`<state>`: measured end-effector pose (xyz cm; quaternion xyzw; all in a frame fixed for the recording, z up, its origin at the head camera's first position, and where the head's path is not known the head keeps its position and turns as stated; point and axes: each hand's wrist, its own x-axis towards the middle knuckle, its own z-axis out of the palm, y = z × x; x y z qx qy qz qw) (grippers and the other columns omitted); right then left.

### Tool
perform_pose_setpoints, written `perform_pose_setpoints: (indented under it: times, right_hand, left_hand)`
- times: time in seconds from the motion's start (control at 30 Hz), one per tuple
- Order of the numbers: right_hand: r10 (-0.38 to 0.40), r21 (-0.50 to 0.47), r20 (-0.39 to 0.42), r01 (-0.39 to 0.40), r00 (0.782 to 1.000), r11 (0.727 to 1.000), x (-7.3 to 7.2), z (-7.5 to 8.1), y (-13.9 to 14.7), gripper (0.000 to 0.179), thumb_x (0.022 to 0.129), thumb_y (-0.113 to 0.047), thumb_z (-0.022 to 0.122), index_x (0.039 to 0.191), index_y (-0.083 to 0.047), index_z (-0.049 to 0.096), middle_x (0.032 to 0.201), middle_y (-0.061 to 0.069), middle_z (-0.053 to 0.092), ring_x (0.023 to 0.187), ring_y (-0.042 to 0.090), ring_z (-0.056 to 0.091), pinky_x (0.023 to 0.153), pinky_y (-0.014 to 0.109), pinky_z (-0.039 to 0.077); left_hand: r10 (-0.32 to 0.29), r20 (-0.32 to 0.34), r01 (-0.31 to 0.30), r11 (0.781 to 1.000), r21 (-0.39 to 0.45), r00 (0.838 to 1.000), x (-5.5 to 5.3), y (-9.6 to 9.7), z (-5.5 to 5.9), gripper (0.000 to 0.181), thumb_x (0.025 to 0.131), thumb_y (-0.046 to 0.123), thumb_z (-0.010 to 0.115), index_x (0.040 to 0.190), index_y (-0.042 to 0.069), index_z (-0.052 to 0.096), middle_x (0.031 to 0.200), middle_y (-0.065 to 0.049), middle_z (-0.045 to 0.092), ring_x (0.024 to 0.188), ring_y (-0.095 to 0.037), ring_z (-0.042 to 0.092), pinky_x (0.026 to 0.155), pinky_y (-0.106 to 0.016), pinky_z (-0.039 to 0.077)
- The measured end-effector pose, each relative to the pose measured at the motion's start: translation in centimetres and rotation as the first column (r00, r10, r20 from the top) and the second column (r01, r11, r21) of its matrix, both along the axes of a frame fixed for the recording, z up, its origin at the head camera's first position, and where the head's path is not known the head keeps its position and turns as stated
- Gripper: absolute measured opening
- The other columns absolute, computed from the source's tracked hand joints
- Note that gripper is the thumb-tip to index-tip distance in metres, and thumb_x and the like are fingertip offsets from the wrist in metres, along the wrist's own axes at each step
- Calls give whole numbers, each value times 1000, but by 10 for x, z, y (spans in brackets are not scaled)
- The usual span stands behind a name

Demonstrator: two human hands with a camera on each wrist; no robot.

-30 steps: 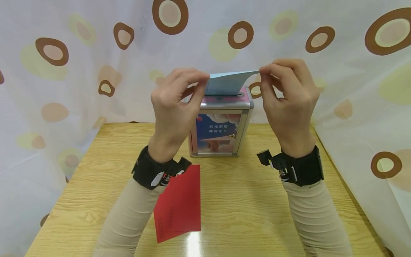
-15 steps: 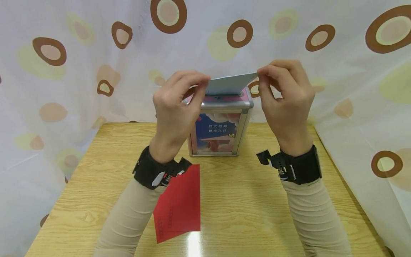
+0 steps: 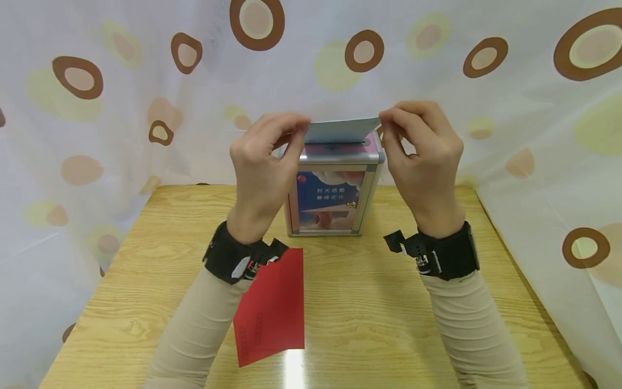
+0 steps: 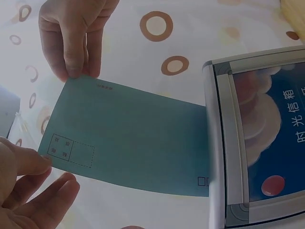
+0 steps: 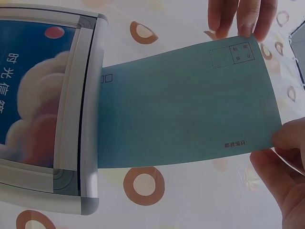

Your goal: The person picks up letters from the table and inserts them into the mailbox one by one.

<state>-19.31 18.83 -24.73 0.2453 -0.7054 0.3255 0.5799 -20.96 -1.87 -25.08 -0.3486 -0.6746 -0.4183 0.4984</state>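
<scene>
A blue-green envelope (image 3: 340,131) stands over the pink top of a small silver-framed letter box (image 3: 371,189), its lower edge at the dark slot. My left hand (image 3: 264,167) pinches its upper left corner between thumb and fingers. The opposite top corner is pinched by my right hand (image 3: 425,162). In the left wrist view the envelope (image 4: 128,138) bends slightly, and its bottom end is hidden behind the box rim (image 4: 218,157). Printed squares on the envelope (image 5: 181,109) are partly cut off by that rim in the right wrist view.
A red envelope (image 3: 277,308) lies on the wooden table (image 3: 369,324), partly under my left forearm in the head view. A patterned curtain (image 3: 301,70) hangs close behind the box and along both sides.
My right hand has moved left and a little down, and my left hand has shifted slightly down. The blue-green envelope's right corner is lower, and its curl has flattened out.
</scene>
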Motion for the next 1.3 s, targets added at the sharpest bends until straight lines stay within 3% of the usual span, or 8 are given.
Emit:
perform_pose_setpoints:
  times: [0.6,0.8,1.0,1.17,1.3]
  right_hand:
    - [43,30,21,-43,999,999,-10,-13,-1,10,90,4,63,91,6,72,87,18,62,72,25,53,66,18,36]
    - [7,37,76,-10,997,999,-18,-23,-1,13,93,-3,62,94,4,73,91,19,65,76,22,59,70,16,45]
    - [-9,53,118,3,993,999,-23,-31,-1,13,93,-2,62,95,3,74,94,19,66,78,24,62,68,31,55]
    - [1,55,134,-9,991,998,-27,-37,-2,11,92,0,63,94,4,73,94,19,65,74,25,59,65,36,55]
    - [1,60,149,-10,989,998,-29,-41,-2,12,93,0,62,95,4,73,94,19,65,70,22,55,62,32,50]
  left_hand:
    - [24,32,-23,999,-29,999,-5,-1,-13,16,90,-1,61,100,-1,74,93,-16,69,83,-18,66,74,-27,58]
    - [32,51,-31,999,-24,998,-8,2,-21,19,90,-1,61,104,0,73,100,-18,66,85,-19,65,74,-28,58]
    - [54,81,-51,998,-37,995,-11,2,-29,19,90,-1,62,106,-1,72,102,-19,65,89,-22,64,75,-31,58]
    - [88,124,-79,994,-79,988,-11,1,-34,19,91,1,60,105,-3,72,104,-20,65,88,-23,62,69,-34,55]
    - [98,159,-84,992,-97,982,-12,1,-38,20,92,2,60,107,-3,71,106,-19,65,93,-24,61,75,-37,54]
